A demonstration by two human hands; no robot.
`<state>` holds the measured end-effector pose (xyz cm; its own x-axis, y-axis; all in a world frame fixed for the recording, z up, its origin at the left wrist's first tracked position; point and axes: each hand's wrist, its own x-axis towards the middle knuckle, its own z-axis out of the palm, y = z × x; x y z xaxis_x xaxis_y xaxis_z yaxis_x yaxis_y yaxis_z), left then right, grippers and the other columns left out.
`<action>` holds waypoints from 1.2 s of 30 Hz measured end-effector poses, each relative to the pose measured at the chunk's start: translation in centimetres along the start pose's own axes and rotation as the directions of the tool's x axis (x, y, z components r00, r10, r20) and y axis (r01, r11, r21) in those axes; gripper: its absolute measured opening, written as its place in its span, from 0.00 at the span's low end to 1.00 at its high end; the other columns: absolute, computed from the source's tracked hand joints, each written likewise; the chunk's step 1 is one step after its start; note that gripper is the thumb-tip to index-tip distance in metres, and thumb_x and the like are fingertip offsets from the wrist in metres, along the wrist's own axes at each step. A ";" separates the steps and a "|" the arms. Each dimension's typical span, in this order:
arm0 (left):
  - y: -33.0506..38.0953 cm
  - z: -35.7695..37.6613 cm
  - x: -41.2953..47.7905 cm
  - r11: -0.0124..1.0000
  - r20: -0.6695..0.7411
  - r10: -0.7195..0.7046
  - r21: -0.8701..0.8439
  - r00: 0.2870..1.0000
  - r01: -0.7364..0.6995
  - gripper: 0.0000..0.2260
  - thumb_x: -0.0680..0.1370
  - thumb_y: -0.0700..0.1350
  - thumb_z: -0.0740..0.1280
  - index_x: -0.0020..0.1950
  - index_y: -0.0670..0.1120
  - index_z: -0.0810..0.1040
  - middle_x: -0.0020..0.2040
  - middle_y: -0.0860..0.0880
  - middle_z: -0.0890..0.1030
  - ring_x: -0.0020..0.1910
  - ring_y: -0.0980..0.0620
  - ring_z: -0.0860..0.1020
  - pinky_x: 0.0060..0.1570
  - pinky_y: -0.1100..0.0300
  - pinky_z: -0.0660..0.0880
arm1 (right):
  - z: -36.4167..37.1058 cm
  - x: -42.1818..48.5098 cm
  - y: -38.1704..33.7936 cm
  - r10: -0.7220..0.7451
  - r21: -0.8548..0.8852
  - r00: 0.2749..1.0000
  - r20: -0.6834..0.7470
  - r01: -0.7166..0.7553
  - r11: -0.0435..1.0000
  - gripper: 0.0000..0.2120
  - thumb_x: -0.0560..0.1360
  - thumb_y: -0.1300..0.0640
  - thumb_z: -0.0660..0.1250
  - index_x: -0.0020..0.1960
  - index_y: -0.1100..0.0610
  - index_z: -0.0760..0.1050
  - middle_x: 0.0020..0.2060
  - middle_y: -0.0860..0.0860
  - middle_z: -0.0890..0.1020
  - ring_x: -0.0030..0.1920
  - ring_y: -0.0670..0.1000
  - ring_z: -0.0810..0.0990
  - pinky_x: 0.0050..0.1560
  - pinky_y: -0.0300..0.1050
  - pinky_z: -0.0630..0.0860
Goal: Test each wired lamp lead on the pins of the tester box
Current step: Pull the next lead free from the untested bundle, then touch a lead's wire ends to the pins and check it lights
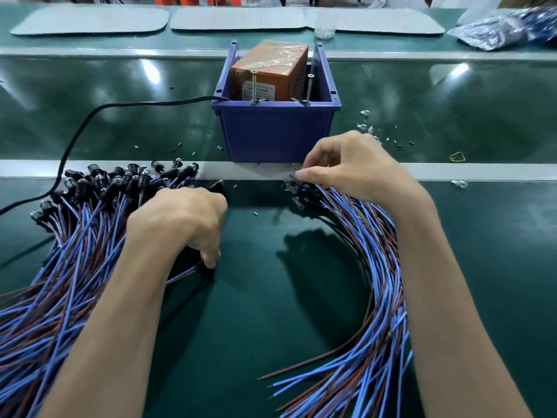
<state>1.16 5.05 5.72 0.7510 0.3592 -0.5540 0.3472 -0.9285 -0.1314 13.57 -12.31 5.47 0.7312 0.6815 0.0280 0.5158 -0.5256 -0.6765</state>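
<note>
The left hand (180,224) curls its fingers (211,257) down round the dark lamp end of 1 lead (180,275), left of the frame's centre. The right hand (352,167) pinches with thumb and fingers (301,175) at the clear lamp ends of the right bundle (376,267), which curves down the right side. The left pile (75,236) of blue and brown leads fans out beneath the left forearm. Above centre, on the green counter (256,297), the orange tester box (268,73) sits in a blue bin (277,131), 2 upright pins (254,86) at its front. A black cable (75,140) runs left.
</note>
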 end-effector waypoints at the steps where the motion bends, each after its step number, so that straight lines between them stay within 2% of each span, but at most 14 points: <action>1: 0.2 -0.1 -0.1 0.998 -0.024 0.048 -0.030 0.999 -0.048 0.10 0.62 0.49 0.79 0.36 0.53 0.78 0.37 0.55 0.78 0.44 0.50 0.80 0.48 0.55 0.79 | 0.2 0.0 -0.2 -0.019 0.018 0.999 0.025 0.019 1.000 0.06 0.70 0.50 0.75 0.39 0.51 0.81 0.31 0.49 0.82 0.28 0.39 0.73 0.32 0.30 0.69; 5: 0.5 -1.2 -0.9 0.918 -0.424 0.192 -0.241 0.885 -0.315 0.05 0.63 0.49 0.73 0.31 0.54 0.78 0.29 0.60 0.79 0.32 0.63 0.76 0.39 0.61 0.75 | 1.3 0.0 -1.0 -0.061 0.141 0.980 0.189 0.034 0.989 0.07 0.68 0.52 0.77 0.45 0.51 0.82 0.37 0.48 0.84 0.35 0.44 0.78 0.44 0.42 0.76; 7: 1.0 -1.8 -1.7 0.785 -0.668 0.151 -0.367 0.729 -0.499 0.05 0.63 0.53 0.72 0.31 0.55 0.78 0.25 0.62 0.77 0.26 0.66 0.73 0.32 0.67 0.70 | 1.8 -0.1 -1.4 -0.103 0.228 0.941 0.324 0.028 0.973 0.09 0.68 0.56 0.77 0.47 0.52 0.81 0.36 0.44 0.84 0.35 0.44 0.77 0.42 0.43 0.74; 9: 1.9 -2.2 -2.6 0.639 -0.824 0.084 -0.387 0.561 -0.665 0.05 0.66 0.50 0.72 0.33 0.54 0.78 0.27 0.60 0.79 0.25 0.63 0.73 0.29 0.72 0.66 | 2.2 -0.4 -1.6 -0.166 0.312 0.890 0.425 0.028 0.950 0.08 0.69 0.58 0.76 0.46 0.49 0.80 0.32 0.37 0.82 0.34 0.41 0.74 0.37 0.33 0.71; 12: 3.6 -2.4 -3.1 0.540 -0.904 -0.038 -0.376 0.425 -0.753 0.08 0.70 0.45 0.74 0.35 0.54 0.76 0.40 0.59 0.83 0.27 0.58 0.73 0.31 0.70 0.69 | 2.7 -0.8 -2.3 -0.236 0.461 0.874 0.425 0.015 0.887 0.08 0.73 0.62 0.71 0.43 0.49 0.78 0.32 0.39 0.81 0.36 0.39 0.77 0.37 0.32 0.72; 17: 6.1 -1.8 -3.0 0.485 -0.908 -0.176 -0.416 0.380 -0.769 0.07 0.72 0.46 0.74 0.38 0.48 0.78 0.41 0.57 0.82 0.34 0.58 0.77 0.38 0.65 0.73 | 2.8 -0.7 -2.7 -0.262 0.729 0.948 0.183 0.048 0.683 0.13 0.75 0.74 0.59 0.46 0.57 0.75 0.32 0.43 0.82 0.34 0.38 0.79 0.34 0.30 0.74; 18: 6.6 -1.9 -3.1 0.402 -0.890 -0.230 -0.455 0.394 -0.794 0.07 0.73 0.47 0.73 0.37 0.48 0.77 0.39 0.56 0.82 0.34 0.58 0.77 0.38 0.64 0.73 | 2.7 -0.6 -2.8 -0.262 0.768 0.955 0.135 0.067 0.637 0.11 0.76 0.73 0.60 0.49 0.60 0.75 0.36 0.47 0.84 0.37 0.41 0.80 0.36 0.32 0.75; 20: 7.4 -2.2 -3.3 -0.031 -0.733 -0.307 -0.629 0.607 -0.777 0.12 0.76 0.48 0.68 0.31 0.52 0.77 0.34 0.53 0.80 0.30 0.57 0.73 0.34 0.63 0.71 | 2.3 -0.4 -2.8 -0.195 0.814 0.980 0.027 0.092 0.574 0.04 0.76 0.69 0.63 0.47 0.64 0.76 0.36 0.59 0.82 0.36 0.47 0.79 0.36 0.35 0.75; 22: 8.5 -2.2 -3.2 -0.529 -0.407 -0.155 -0.735 0.900 -0.423 0.19 0.79 0.49 0.62 0.28 0.50 0.75 0.31 0.51 0.77 0.27 0.56 0.69 0.27 0.65 0.68 | 2.0 -0.1 -2.7 -0.053 0.852 0.995 -0.082 0.098 0.515 0.07 0.78 0.64 0.64 0.42 0.61 0.77 0.32 0.57 0.79 0.30 0.47 0.76 0.29 0.36 0.73; 24: 9.1 -1.7 -2.9 -0.744 -0.115 0.048 -0.667 0.992 -0.042 0.18 0.80 0.53 0.56 0.36 0.46 0.76 0.33 0.49 0.77 0.30 0.55 0.72 0.30 0.64 0.71 | 1.4 0.2 -2.4 0.038 0.881 0.987 -0.159 0.124 0.458 0.14 0.82 0.56 0.59 0.43 0.59 0.79 0.37 0.55 0.83 0.35 0.49 0.81 0.34 0.36 0.76; 26: 9.2 -1.5 -2.6 -0.825 0.021 0.128 -0.552 0.992 0.118 0.21 0.81 0.56 0.54 0.49 0.40 0.75 0.42 0.43 0.79 0.39 0.49 0.76 0.40 0.59 0.75 | 0.5 0.3 -2.0 0.041 0.853 0.983 -0.177 0.132 0.505 0.23 0.83 0.47 0.50 0.44 0.55 0.80 0.43 0.52 0.86 0.44 0.48 0.84 0.44 0.38 0.77; 29: 8.7 -1.7 -2.3 -0.900 0.040 -0.005 -0.435 0.999 0.013 0.24 0.81 0.57 0.53 0.62 0.36 0.69 0.51 0.39 0.79 0.50 0.43 0.78 0.54 0.53 0.76 | -0.2 0.2 -1.6 0.035 0.833 0.986 -0.164 0.119 0.541 0.29 0.83 0.44 0.45 0.39 0.51 0.80 0.43 0.52 0.86 0.53 0.48 0.83 0.53 0.46 0.73; 32: 7.8 -2.1 -2.2 -0.920 -0.007 -0.146 -0.367 0.989 -0.138 0.21 0.82 0.53 0.53 0.65 0.38 0.70 0.54 0.41 0.80 0.53 0.45 0.79 0.56 0.54 0.75 | -0.2 0.1 -1.8 0.089 0.909 0.980 -0.175 0.126 0.398 0.26 0.84 0.47 0.48 0.36 0.57 0.76 0.30 0.52 0.83 0.42 0.52 0.84 0.50 0.46 0.77; 36: 7.0 -2.2 -2.0 -0.909 -0.052 -0.250 -0.330 0.967 -0.253 0.19 0.84 0.50 0.50 0.65 0.39 0.70 0.53 0.45 0.81 0.51 0.50 0.80 0.51 0.58 0.75 | -0.1 0.2 -2.2 0.133 0.961 0.978 -0.159 0.122 0.248 0.24 0.84 0.50 0.51 0.36 0.60 0.72 0.22 0.49 0.68 0.25 0.48 0.69 0.40 0.46 0.79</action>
<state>3.32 -1.99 7.72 0.6685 0.5845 -0.4599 -0.3205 0.7844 0.5311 12.59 -11.08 6.99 0.8548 0.5161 0.0541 -0.2119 0.4423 -0.8715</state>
